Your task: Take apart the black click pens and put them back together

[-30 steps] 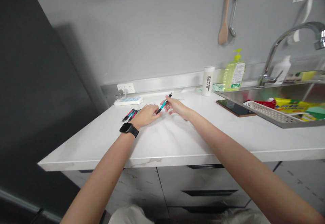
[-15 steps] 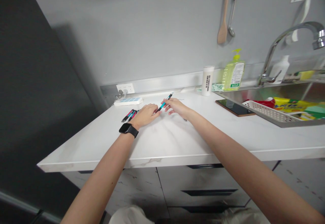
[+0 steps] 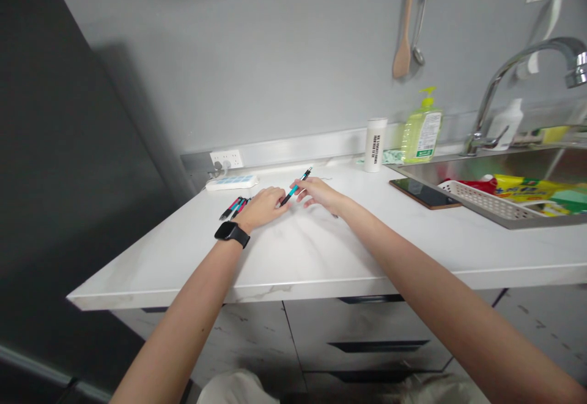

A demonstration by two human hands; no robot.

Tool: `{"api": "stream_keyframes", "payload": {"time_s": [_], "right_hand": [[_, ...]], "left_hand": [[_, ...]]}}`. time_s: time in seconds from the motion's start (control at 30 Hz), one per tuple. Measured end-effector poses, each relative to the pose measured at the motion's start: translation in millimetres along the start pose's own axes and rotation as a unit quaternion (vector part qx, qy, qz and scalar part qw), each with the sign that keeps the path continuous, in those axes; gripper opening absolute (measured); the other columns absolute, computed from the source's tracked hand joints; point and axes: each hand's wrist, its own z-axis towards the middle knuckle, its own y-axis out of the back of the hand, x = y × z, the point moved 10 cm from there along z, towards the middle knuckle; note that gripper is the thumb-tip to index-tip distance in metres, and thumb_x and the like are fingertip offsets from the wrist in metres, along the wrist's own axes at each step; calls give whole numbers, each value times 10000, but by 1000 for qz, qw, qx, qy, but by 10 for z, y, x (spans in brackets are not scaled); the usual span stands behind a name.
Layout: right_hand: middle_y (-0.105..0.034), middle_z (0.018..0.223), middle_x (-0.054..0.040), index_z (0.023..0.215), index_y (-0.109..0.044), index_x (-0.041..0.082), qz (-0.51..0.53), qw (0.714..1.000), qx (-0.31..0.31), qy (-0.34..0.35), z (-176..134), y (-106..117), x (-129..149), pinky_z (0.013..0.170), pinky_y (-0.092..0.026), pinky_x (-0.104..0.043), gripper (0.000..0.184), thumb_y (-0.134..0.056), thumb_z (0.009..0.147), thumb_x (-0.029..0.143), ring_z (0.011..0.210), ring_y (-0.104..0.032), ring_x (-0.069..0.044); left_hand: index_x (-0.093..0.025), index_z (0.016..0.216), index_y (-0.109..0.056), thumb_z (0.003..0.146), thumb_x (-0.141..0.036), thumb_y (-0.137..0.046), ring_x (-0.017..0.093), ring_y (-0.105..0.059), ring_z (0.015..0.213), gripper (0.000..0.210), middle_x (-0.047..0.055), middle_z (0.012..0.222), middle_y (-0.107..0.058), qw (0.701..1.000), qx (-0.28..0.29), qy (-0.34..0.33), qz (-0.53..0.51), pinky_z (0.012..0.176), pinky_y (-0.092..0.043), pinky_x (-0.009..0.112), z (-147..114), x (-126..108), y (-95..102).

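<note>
Pen (image 3: 293, 190), toward counter (image 3: 183, 257) back edge: right hand (image 3: 320, 192) pinches it; left hand (image 3: 263, 207) half-curled, hold unclear; grip lightly, steadily.

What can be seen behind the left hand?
Several blue, pink and black pens poke out past the left hand; a white power strip lies farther back. The hand hides part of the pens; their number is unclear.

The yellow-green pump bottle (image 3: 418, 132) has a white canister (image 3: 375, 145) on its left, a dark phone (image 3: 422, 193) in front and a chrome faucet (image 3: 486, 103) on its right.
</note>
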Motion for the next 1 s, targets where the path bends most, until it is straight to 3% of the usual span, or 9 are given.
{"api": "stream_keyframes", "payload": {"time_s": [1.0], "right_hand": [[-678,845,-67,821,-609,139,4,999,35,0,-33,-62,-5,499,-484,-191,160,-484,883,216,600,-593,-91]], "left_hand": [[-204,710,-431,844,-309,-457,194,-526,749,172,39,754,-567,1000,9,5,-9,706,-394,317,-8,8,-6]]}}
